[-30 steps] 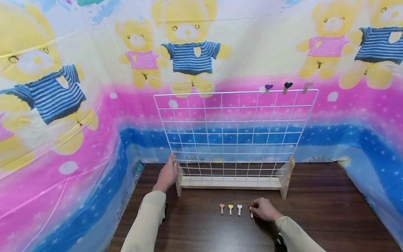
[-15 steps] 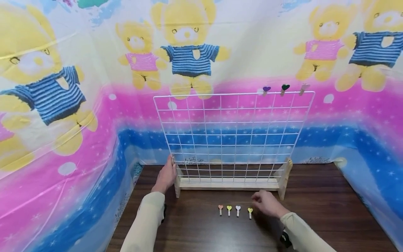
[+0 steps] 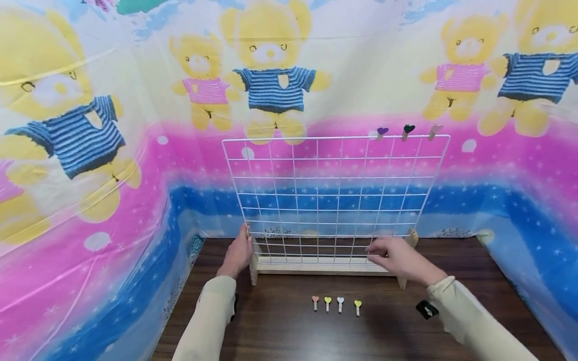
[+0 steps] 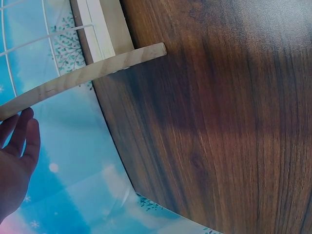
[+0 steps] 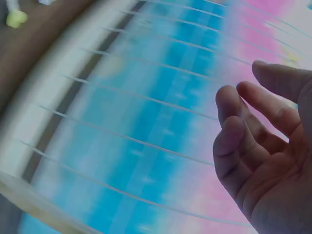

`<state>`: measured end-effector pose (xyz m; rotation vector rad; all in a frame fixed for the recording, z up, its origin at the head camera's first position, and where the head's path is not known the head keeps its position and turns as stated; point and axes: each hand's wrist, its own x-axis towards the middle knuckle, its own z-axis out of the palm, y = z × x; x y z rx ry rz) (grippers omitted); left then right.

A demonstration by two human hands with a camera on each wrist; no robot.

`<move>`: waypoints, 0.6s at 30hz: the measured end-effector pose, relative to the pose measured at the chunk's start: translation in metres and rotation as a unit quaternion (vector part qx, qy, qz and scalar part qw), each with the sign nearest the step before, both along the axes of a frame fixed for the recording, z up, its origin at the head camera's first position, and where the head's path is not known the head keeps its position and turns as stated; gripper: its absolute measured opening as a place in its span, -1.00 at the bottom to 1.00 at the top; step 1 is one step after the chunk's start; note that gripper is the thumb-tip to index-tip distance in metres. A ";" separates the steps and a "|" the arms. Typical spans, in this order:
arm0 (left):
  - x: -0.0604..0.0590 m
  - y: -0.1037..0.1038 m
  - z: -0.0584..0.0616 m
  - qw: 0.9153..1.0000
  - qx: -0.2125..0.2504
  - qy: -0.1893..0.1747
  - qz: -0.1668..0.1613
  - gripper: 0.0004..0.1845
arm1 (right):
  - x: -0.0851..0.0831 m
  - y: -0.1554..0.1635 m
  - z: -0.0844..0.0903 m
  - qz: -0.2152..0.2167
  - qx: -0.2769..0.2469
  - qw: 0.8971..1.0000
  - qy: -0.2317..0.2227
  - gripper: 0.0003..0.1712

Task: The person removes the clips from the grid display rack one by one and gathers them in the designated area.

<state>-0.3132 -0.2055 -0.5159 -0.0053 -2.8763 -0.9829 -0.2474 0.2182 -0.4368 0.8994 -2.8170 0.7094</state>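
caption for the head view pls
Both hands, left hand and right hand, at a white wire grid; four heart clips on the table.

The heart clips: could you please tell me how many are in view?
7: four in a row on the table, orange, yellow, white, yellow; three on the grid's top edge, purple, dark, pale.
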 end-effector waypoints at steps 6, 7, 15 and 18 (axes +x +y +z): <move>0.001 -0.001 0.001 1.000 0.000 -0.003 -0.003 -0.46 | -0.002 0.002 0.071 0.000 -0.007 0.999 0.050 -0.78; 0.001 -0.001 0.001 1.000 -0.001 -0.005 -0.003 -0.46 | -0.002 0.002 0.082 -0.005 -0.008 0.998 0.059 -0.78; 0.001 0.000 0.002 1.000 -0.001 -0.010 0.003 -0.48 | -0.005 0.001 0.149 -0.026 -0.044 0.987 0.151 -0.77; 0.001 0.001 0.002 1.000 -0.001 -0.007 0.001 -0.47 | -0.008 -0.003 0.170 -0.034 -0.073 0.980 0.182 -0.78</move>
